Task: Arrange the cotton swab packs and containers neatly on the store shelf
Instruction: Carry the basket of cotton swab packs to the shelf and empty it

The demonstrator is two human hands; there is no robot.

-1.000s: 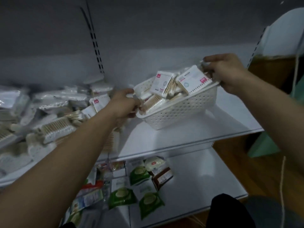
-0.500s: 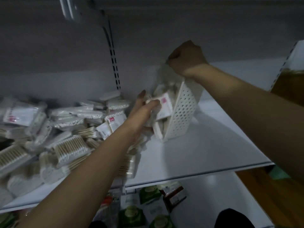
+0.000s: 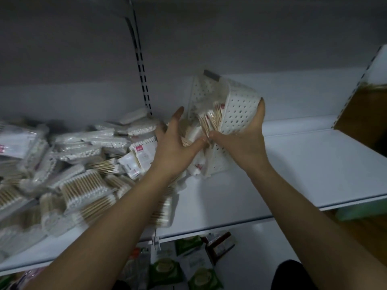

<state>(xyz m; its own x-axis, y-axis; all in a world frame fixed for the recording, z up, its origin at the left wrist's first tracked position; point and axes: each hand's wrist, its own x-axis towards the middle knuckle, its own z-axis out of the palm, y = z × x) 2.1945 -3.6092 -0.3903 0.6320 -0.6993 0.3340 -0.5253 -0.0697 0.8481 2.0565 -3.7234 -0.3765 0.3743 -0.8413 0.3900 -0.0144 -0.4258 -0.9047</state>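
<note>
Two hands reach up to the white shelf (image 3: 293, 174). The right hand (image 3: 240, 141) holds a white basket (image 3: 236, 114) full of holes, with its thumb at the near edge and its fingers wrapped up the underside. The basket is tipped on its side in the middle of the shelf, and its mouth faces left. Swab packs (image 3: 209, 122) stick out of the mouth. The left hand (image 3: 173, 147) is wide open with straight fingers, its palm against those packs. A big messy pile (image 3: 83, 164) of more packs lies on the left. Green packs (image 3: 163, 271) sit on the lower shelf (image 3: 261, 248).
</note>
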